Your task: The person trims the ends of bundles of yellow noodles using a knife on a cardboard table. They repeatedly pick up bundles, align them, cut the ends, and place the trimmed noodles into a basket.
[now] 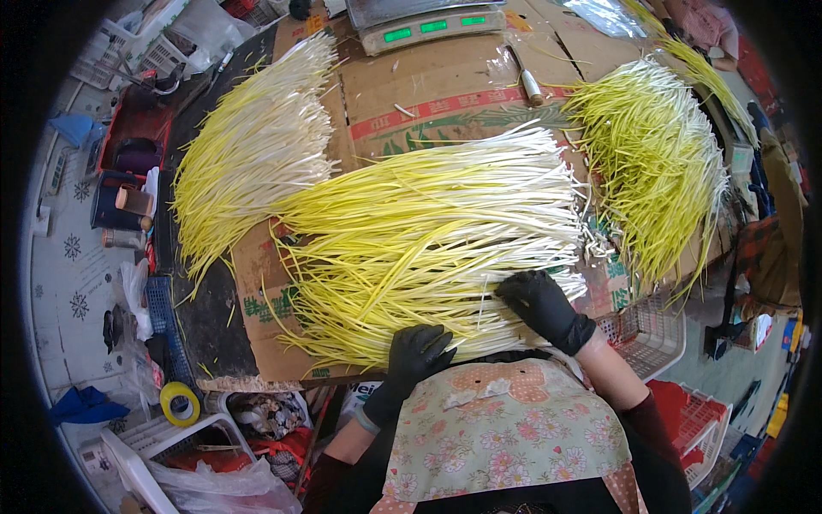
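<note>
A broad layer of yellow chives (411,218) lies across printed cardboard before me, yellow tips to the left and white stem ends to the right. My left hand (417,353), in a black glove, rests on the near edge of this layer with its fingers somewhat apart. Over the white stems at the near right is my right hand (546,308), also black-gloved, its fingers bent down. Its fingertips are partly hidden, so whether they pinch a stem cannot be told. One thin pale stalk (483,302) lies crosswise just left of them.
More chives are heaped at the left (257,148) and right (655,167). A digital scale (433,29) stands at the back, near a knife's wooden handle (531,87). Trimmed stem bits (597,241) litter the cardboard. Yellow tape (180,403) and a plastic crate (648,334) flank the table's near side.
</note>
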{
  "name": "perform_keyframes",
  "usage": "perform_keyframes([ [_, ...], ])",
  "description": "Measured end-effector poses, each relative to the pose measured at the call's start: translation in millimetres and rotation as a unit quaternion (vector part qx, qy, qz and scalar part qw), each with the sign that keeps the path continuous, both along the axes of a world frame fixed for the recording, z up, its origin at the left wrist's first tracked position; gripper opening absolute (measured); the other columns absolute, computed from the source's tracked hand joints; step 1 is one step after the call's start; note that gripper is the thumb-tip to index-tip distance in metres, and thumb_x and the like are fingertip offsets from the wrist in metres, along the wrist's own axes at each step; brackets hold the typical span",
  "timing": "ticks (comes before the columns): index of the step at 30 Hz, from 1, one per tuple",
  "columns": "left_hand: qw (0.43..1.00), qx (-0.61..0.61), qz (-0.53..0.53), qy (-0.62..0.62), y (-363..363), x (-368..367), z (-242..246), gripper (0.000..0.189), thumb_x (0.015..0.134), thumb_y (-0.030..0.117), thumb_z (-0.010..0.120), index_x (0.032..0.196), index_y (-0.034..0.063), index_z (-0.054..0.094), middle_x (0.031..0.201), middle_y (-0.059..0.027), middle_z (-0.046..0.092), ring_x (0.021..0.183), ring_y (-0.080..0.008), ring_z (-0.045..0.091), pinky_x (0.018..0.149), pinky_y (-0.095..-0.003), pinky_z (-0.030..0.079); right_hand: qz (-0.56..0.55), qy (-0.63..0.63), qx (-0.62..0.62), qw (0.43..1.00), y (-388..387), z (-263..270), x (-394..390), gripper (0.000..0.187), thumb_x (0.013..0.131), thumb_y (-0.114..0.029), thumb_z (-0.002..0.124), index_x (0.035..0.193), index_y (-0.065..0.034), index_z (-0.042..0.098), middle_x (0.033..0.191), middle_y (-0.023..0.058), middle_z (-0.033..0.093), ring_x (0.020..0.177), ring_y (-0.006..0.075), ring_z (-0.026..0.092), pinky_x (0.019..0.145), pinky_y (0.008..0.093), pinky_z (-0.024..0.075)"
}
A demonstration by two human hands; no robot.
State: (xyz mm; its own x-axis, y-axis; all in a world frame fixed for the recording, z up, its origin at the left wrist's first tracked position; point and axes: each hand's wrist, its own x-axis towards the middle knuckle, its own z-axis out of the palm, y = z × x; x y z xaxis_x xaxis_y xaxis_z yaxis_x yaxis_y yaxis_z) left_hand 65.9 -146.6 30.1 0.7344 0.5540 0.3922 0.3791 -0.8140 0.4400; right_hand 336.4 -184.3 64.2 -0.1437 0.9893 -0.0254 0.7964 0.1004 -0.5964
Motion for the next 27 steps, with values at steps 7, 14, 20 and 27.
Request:
perform_keyframes([
  [7,1.0,0.005,0.021,-0.021,-10,-5,-8,0.033,0.071,0.023,0.074,0.103,0.0203,0.065,0.098,0.0002,0.059,0.091,-0.0205,0.056,0.074,-0.0353,0.044,-0.044,-0.005,0.04,0.998,19,4,2,0.038,0.075,-0.009,0.061,0.114,-0.0111,0.058,0.109,0.0113,0.06,0.097,0.0312,0.054,0.084,0.041,0.0418],
  [14,1.0,0.017,0.011,-0.023,-11,-11,-19,0.036,0.07,0.027,0.075,0.105,0.0232,0.065,0.106,0.0025,0.057,0.099,-0.0187,0.052,0.078,-0.0339,0.042,-0.083,0.021,0.079,0.993,-9,14,5,0.031,0.078,-0.003,0.062,0.108,-0.0121,0.063,0.1,0.0095,0.062,0.093,0.0284,0.056,0.08,0.0376,0.0439],
  [20,1.0,0.03,0.002,-0.01,-9,-12,-16,0.037,0.07,0.027,0.075,0.105,0.022,0.065,0.103,0.0018,0.058,0.097,-0.0197,0.054,0.078,-0.0344,0.043,-0.054,0.051,0.028,0.997,-40,8,7,0.027,0.076,-0.004,0.064,0.101,-0.012,0.066,0.096,0.0076,0.063,0.089,0.0277,0.056,0.079,0.0373,0.0438],
  [27,0.999,0.014,-0.008,-0.033,-5,-8,-9,0.034,0.069,0.023,0.076,0.1,0.0189,0.064,0.104,-0.0002,0.059,0.094,-0.0212,0.057,0.076,-0.0361,0.045,-0.078,0.023,0.087,0.993,-20,6,-2,0.025,0.076,-0.007,0.065,0.1,-0.0137,0.067,0.093,0.0064,0.061,0.089,0.0259,0.055,0.079,0.0373,0.0423],
])
